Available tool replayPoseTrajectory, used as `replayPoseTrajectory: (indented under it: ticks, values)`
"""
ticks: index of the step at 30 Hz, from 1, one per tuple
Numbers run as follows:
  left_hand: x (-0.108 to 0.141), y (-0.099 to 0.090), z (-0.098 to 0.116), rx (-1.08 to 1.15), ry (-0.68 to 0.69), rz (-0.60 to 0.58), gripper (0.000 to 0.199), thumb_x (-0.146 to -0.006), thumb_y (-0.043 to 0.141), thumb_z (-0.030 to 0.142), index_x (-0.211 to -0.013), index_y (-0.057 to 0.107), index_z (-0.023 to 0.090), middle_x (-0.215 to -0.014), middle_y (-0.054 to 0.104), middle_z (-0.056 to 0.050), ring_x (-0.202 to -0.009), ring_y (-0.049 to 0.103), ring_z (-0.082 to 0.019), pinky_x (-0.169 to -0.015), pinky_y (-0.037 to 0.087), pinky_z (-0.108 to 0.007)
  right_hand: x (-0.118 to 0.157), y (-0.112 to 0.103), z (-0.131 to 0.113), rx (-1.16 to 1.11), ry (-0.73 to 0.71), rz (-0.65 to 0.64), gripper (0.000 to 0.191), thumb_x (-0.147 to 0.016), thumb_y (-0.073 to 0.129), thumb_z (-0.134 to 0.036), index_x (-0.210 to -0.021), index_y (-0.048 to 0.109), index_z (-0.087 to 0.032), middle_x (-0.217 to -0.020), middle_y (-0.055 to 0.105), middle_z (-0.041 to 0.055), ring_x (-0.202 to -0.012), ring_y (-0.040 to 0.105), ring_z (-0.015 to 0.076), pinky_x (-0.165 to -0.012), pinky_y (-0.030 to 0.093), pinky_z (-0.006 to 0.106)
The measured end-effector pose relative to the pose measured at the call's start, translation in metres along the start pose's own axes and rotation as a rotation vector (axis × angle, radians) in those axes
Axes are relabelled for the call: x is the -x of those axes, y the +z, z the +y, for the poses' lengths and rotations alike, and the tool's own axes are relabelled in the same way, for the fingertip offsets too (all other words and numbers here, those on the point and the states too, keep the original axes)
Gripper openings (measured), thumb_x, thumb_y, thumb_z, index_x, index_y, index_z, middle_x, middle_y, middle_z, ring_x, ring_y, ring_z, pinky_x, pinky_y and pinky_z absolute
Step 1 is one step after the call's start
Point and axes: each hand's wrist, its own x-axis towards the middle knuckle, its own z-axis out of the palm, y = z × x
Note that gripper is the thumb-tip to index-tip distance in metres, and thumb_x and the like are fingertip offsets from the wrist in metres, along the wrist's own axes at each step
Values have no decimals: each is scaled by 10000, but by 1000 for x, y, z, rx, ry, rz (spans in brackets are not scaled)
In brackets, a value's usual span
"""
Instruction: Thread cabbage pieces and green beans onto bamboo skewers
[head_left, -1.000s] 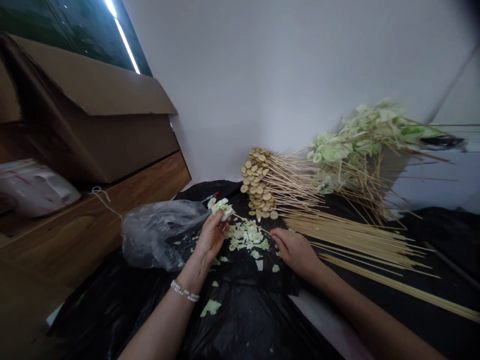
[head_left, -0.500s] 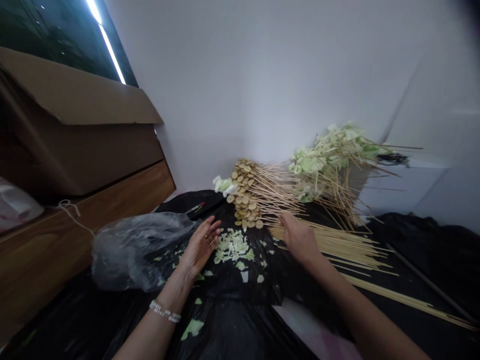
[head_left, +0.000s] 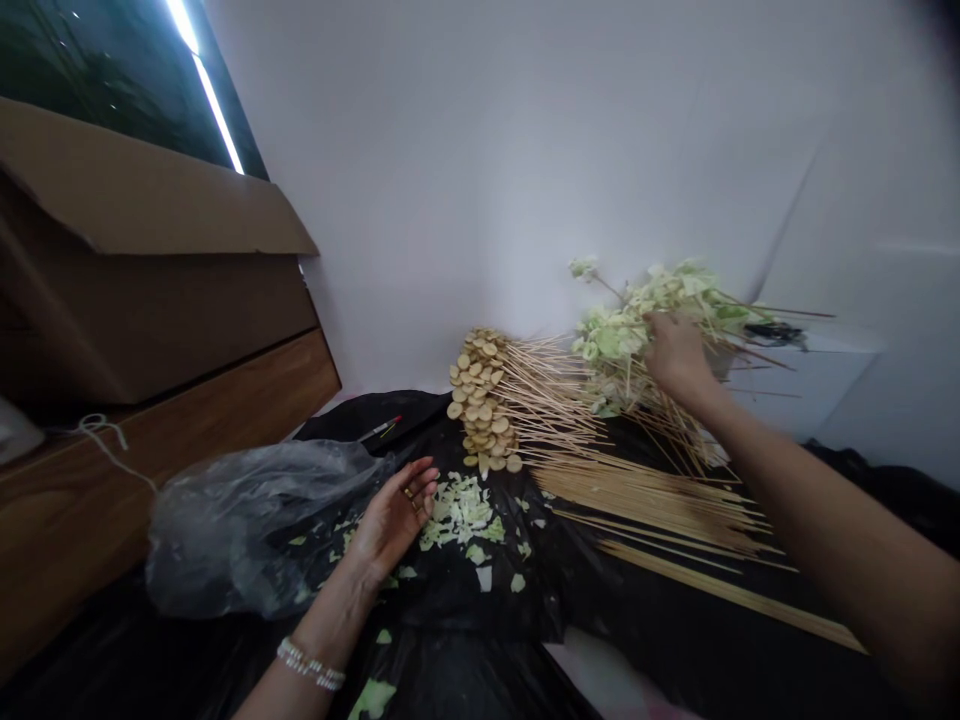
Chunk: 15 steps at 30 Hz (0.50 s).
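The right hand is stretched out to the far right, its fingers drawn together around the stick of a cabbage skewer, whose leafy tip points up and to the left against the white wall. This skewer is just above and beside the heap of cabbage skewers, whose pale green leaves crowd around the hand; whether the knuckles touch the heap cannot be told, and the fingertips are hidden behind the back of the hand. The left hand grasps nothing: it is open, palm turned inward, fingers loosely spread and slightly curved, with rings on it and a beaded bracelet at the wrist. Its fingertips are just beside a pile of cabbage scraps on black plastic sheeting, while a crumpled clear plastic bag lies on its other side. Beyond the scraps, skewers of pale round slices are stacked with their sticks pointing right. Nearer than those, below the right forearm, bare skewers lie side by side. A pen lies behind the bag, and an open cardboard box stands at the left.
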Motion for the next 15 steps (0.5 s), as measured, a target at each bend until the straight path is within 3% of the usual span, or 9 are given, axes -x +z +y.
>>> replayPoseTrajectory:
  ticks: [3, 6, 11, 15]
  values:
    - [-1, 0, 0, -12, -11, 7, 207, -898, 524, 197, -1012, 672, 107, -872, 701, -75, -702, 661, -118, -600, 555, -205, -14, -5, 6, 243, 88, -112, 374, -793, 410, -28, -1120, 591, -27, -1110, 550, 272, -907, 598, 274, -722, 428, 354]
    - [-1, 0, 0, -30, -23, 14, 225, -916, 496, 204, -1015, 666, 95, -868, 701, -76, -702, 663, -120, -606, 555, -210, -19, -7, -4, 440, 87, -257, 341, -853, 366, -40, -1087, 614, -17, -1126, 537, 280, -849, 628, 260, -675, 444, 336]
    - [1, 1, 1, -28, -29, 17, 244, -933, 463, 213, -1013, 664, 99, -862, 703, -80, -698, 662, -121, -605, 553, -212, -10, -6, -17, 522, 57, -415, 339, -864, 367, -50, -1052, 647, -17, -1126, 544, 285, -876, 642, 283, -684, 476, 357]
    - [1, 2, 0, -29, -41, 10, 247, -936, 455, 213, -1012, 663, 104, -860, 702, -76, -693, 659, -120, -597, 549, -210, 1, -14, -16, 536, -50, -441, 352, -886, 333, -54, -1118, 594, -18, -1078, 560, 261, -860, 638, 265, -680, 466, 336]
